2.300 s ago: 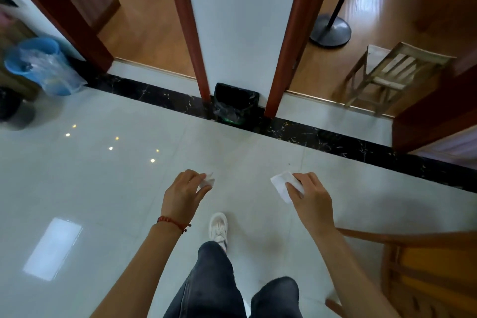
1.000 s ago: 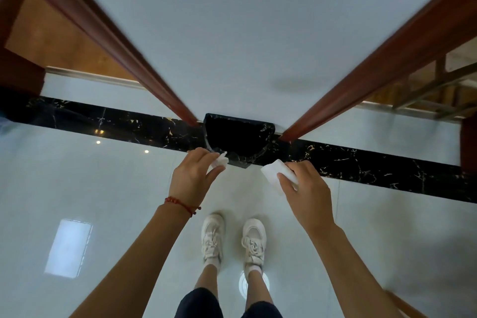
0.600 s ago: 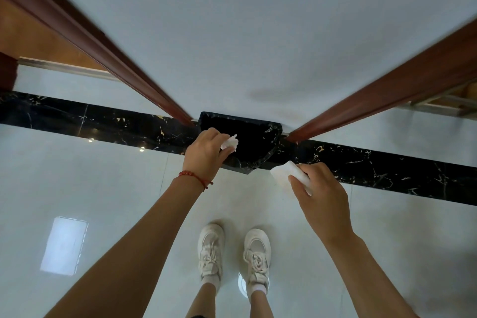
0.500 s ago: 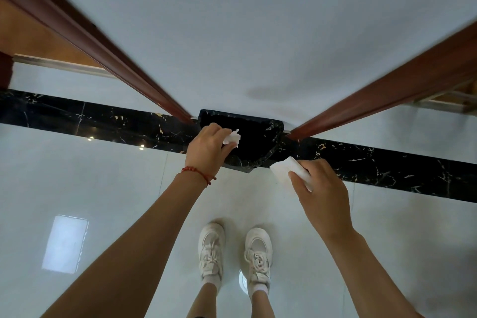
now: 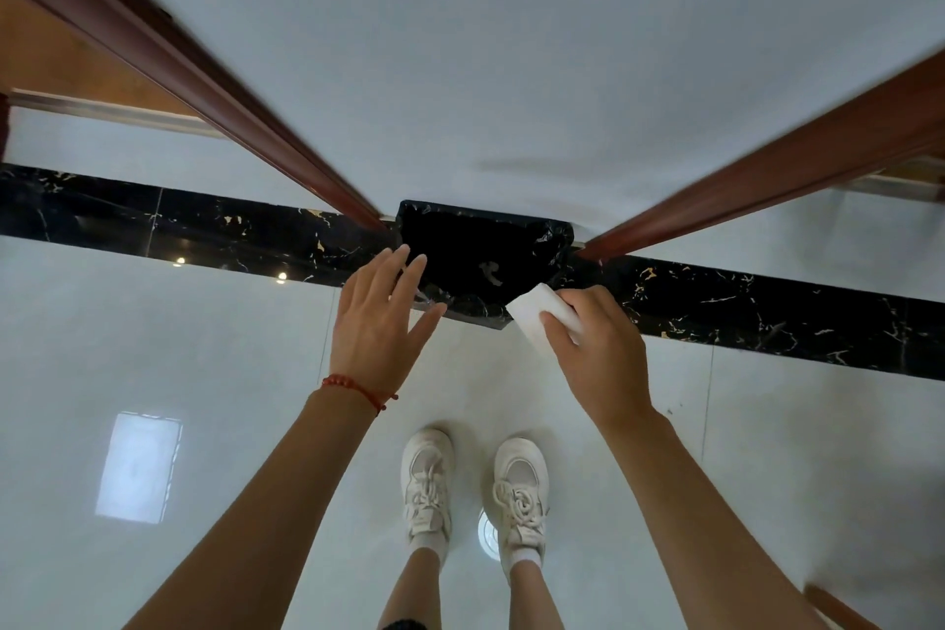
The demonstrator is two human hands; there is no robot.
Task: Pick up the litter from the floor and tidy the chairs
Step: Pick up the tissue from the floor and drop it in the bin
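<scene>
Head view shows the person standing just before a black-lined bin (image 5: 486, 261) that sits against the white wall (image 5: 486, 41), between two reddish door frames (image 5: 204, 82); the left hand (image 5: 378, 322) is spread, its grip released and empty, fingers over the near-left rim of the bin; the right hand (image 5: 598, 353) has its grip clenched on a white piece of paper (image 5: 542, 315), which is at the near-right corner of the bin, partly over the rim; a pale scrap (image 5: 491, 271) lies inside on the dark liner. The pale tiled floor (image 5: 179, 348) is open to the left and right of the white shoes (image 5: 427, 481); a black marble strip (image 5: 767, 307) runs along the wall's foot.
</scene>
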